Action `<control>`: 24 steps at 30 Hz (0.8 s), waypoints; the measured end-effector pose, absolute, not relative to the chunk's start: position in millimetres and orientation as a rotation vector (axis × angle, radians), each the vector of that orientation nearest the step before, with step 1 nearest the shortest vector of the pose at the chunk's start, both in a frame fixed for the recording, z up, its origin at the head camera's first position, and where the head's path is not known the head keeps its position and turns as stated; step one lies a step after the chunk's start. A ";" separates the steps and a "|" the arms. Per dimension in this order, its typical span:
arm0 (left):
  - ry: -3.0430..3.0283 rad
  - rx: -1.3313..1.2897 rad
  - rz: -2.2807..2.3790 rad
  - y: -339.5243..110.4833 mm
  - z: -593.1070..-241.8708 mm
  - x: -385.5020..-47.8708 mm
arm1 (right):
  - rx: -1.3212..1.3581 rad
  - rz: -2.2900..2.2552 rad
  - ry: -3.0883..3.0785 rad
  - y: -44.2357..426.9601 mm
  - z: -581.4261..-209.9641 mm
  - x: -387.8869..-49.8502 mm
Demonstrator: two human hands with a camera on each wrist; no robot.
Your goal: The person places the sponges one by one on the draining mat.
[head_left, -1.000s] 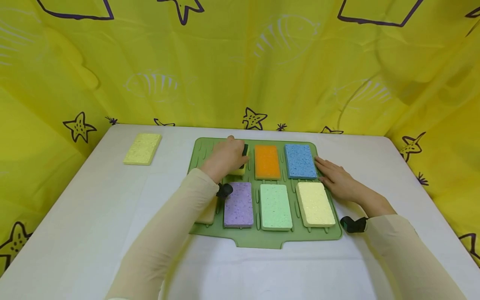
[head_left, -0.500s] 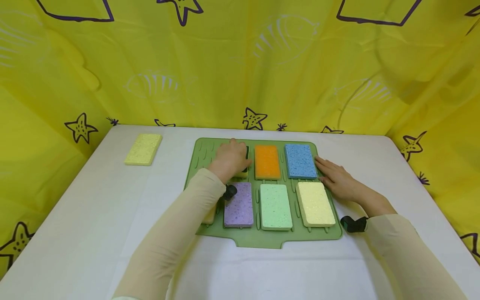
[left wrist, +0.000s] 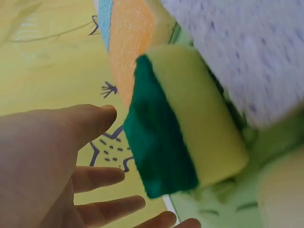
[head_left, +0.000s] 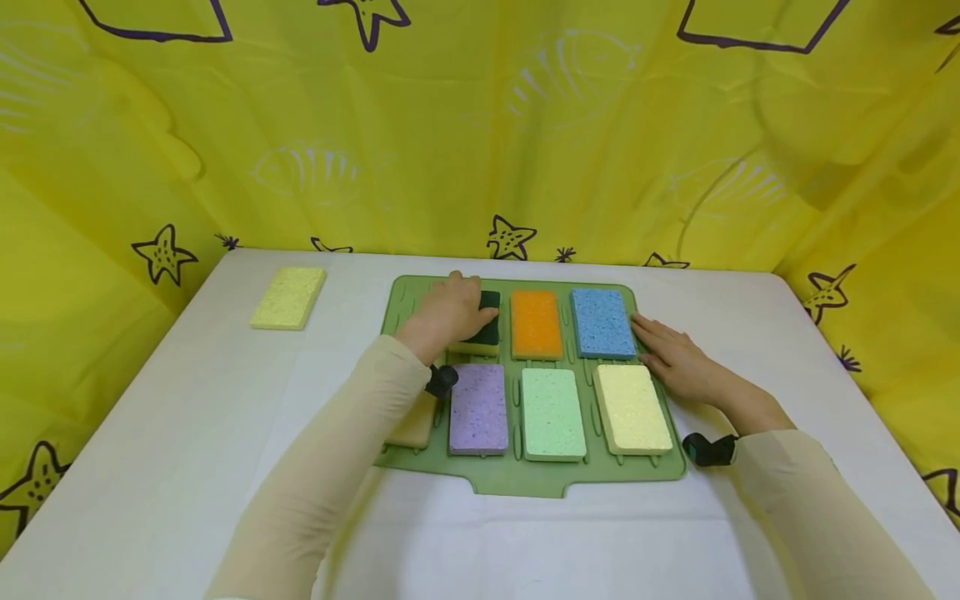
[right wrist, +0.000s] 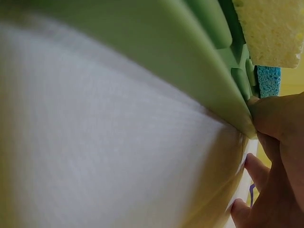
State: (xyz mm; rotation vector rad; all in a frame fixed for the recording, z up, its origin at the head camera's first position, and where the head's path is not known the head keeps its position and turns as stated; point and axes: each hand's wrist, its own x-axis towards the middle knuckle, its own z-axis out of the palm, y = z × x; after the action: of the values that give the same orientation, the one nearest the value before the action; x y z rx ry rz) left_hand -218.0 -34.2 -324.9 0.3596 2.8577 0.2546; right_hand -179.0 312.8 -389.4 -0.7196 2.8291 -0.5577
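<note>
A scouring sponge with a dark green pad and yellow foam [head_left: 490,323] lies in the back row of a green ridged mat [head_left: 517,482]. Over its left part is my left hand [head_left: 442,315], which hides some of it. In the left wrist view the thumb and spread fingers [left wrist: 107,176] stand apart from the sponge, above its green side. At the mat's right edge rests my right hand [head_left: 675,360], fingers extended beside the blue sponge [head_left: 602,323]. The right wrist view has its thumb [right wrist: 270,111] touching the mat's rim.
Orange [head_left: 536,325], purple [head_left: 478,410], mint [head_left: 552,414] and cream [head_left: 632,409] sponges lie on the mat. A beige sponge [head_left: 411,429] is partly under the left forearm. Off the mat, a pale yellow sponge [head_left: 288,298] lies at the back left of the white table [head_left: 172,400].
The left hand shifted slightly right, then back left, uncovering more of the green pad and letting go of the scouring sponge, which now sits flat. The right hand stayed put.
</note>
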 end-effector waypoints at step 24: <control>2.942 0.373 0.250 -95.1 -324.6 -205.8 | -0.726 -0.561 2.823 312.6 -389.1 -179.7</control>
State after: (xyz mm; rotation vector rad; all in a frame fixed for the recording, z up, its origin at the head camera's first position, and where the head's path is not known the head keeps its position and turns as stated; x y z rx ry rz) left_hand -205.8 -95.1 -324.6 0.3735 2.9419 0.2503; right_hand -179.7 312.6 -389.1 -0.7255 2.8227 -0.5614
